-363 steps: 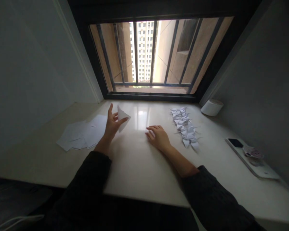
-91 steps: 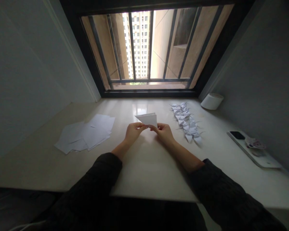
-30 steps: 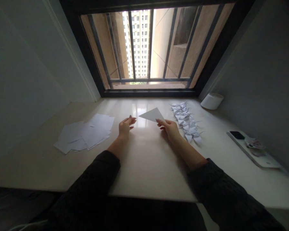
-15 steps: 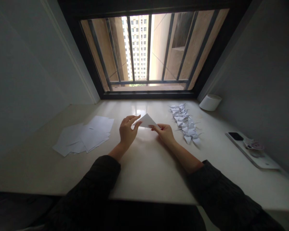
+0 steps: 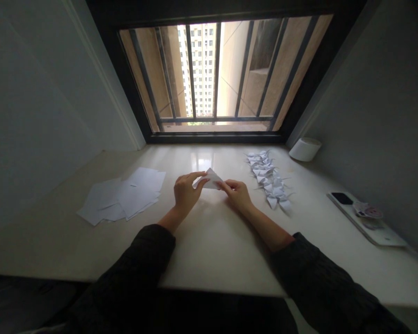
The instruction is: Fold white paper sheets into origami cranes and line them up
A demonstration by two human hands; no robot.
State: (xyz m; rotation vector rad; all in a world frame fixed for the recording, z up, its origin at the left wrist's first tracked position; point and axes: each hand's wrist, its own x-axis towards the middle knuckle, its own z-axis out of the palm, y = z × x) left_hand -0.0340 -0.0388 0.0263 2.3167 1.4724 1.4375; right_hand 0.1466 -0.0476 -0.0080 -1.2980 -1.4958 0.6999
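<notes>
Between my two hands is a sheet of white paper (image 5: pixel 212 178) folded to a triangle, its point towards the window. My left hand (image 5: pixel 188 189) pinches its left side, thumb in front and fingers behind the upper edge. At the right corner my right hand (image 5: pixel 237 194) grips the paper between thumb and fingers; its curled fingertips are partly hidden. Off to the left lies a loose pile of white paper sheets (image 5: pixel 139 192). Several folded white paper cranes (image 5: pixel 267 178) stand close together in rows to the right of my right hand.
The pale sill top (image 5: pixel 209 250) ends at a front edge near my body. A white cylinder (image 5: pixel 305 149) stands at the back right. Against the right wall lies a white phone-like device (image 5: pixel 367 220) with a small round item on it. A barred window (image 5: pixel 216 138) closes the back.
My left hand has shifted slightly right, its fingers now lower onto the paper's upper edge. The folded paper looks smaller and tilted, and my right fingers have moved in a little.
</notes>
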